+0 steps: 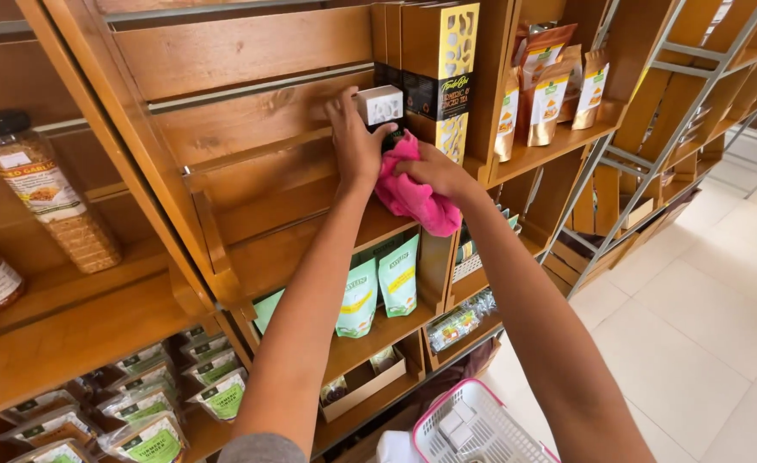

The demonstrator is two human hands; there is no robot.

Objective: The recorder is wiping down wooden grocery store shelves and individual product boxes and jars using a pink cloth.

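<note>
My left hand (354,141) grips a small white box (380,105) and holds it up above a wooden shelf (310,249), just left of a row of tall black and yellow boxes (438,73). My right hand (434,171) clutches a pink cloth (413,199) and presses it against the shelf area under the white box and at the foot of the tall boxes. Both forearms reach up from the bottom of the view.
Brown and gold pouches (550,86) stand on the shelf to the right. Green pouches (378,287) sit one shelf lower. Jars (48,193) stand at the left. A pink and white basket (473,429) rests on the floor below. White tiled floor (704,326) lies to the right.
</note>
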